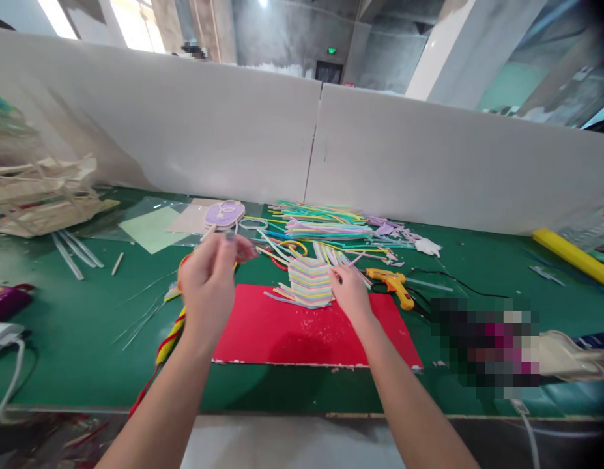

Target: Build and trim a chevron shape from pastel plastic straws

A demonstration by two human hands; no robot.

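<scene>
Striped mat (310, 281) lies across the red board's (302, 335) far edge, bands running sideways, your nearer right hand (351, 291) touching its right side, fingers curled, your left hand (211, 270) raised leftward, fingers narrow, either's grip unclear.

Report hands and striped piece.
Left hand raised, grip unclear. Right hand at striped piece. Striped piece partly over red board. Yellow glue gun close right.

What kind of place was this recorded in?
Probably a craft workshop: a glue gun and bundles of coloured strips lie on a long green worktable behind a white partition, with bare concrete walls beyond.
</scene>
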